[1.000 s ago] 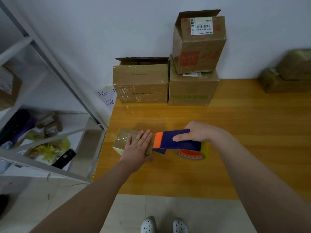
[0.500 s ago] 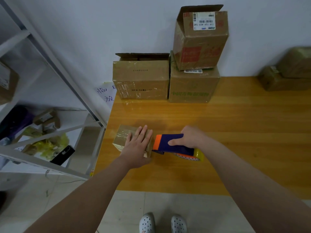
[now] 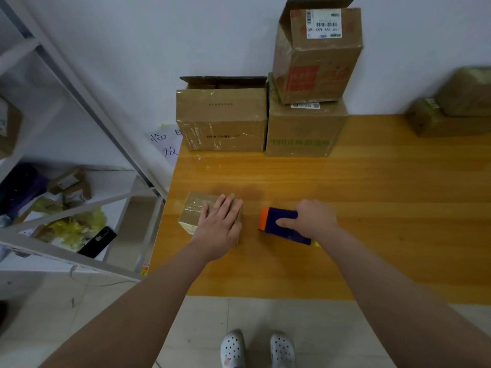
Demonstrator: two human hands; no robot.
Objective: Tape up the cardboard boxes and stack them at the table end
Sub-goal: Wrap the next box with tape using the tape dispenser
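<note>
Head view, inventory of bench point(image 3: 372, 208), orange wood

1. small taped box point(image 3: 192, 212), near the bench's left edge; left hand point(image 3: 220, 224) lies flat on its top, fingers straight
2. tape dispenser point(image 3: 276, 221), blue with an orange end, just right of item 1 and not touching it; right hand point(image 3: 313, 221) grips it
3. open-flapped box point(image 3: 223, 120) against the wall, touching a green-printed box point(image 3: 303, 131) that carries a tilted labelled box point(image 3: 316, 54)
4. two blurred boxes point(image 3: 451, 110), far right
5. metal shelf point(image 3: 79, 128), left of the bench
</note>
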